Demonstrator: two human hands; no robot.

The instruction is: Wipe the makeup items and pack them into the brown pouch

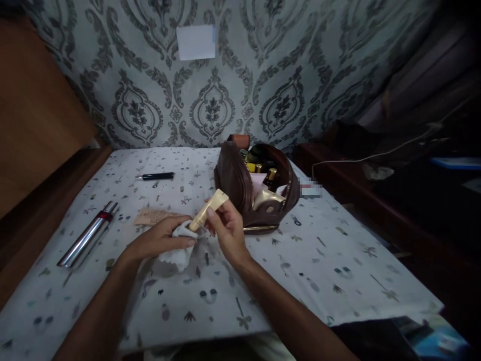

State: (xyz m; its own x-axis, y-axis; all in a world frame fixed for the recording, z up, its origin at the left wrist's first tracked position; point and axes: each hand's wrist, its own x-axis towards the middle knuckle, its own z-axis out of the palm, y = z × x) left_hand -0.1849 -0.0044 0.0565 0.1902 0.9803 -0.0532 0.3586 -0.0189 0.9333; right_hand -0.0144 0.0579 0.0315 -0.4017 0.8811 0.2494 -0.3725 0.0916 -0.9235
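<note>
A small cream-yellow squeeze tube point(211, 206) is pinched by its flat end in my right hand point(230, 230), tilted with its cap end down to the left. My left hand point(162, 236) is closed around a white cloth point(180, 256), whose folds meet the tube's cap end. Part of the cloth hangs below the fingers. Behind my left hand lies a flat beige-pink tube or packet point(152, 216), partly covered by the hand. Just beyond my right hand stands a dark brown cosmetic bag point(235, 173), unzipped, with gold-capped bottles point(271, 175) and other tubes inside.
A shiny silver cylinder with a red band point(88, 235) lies at the left of the patterned tablecloth point(300, 296). A black pen-like item point(156, 176) rests farther back. A white card point(196, 42) hangs on the patterned wall. Brown wooden furniture point(41, 95) borders the left side.
</note>
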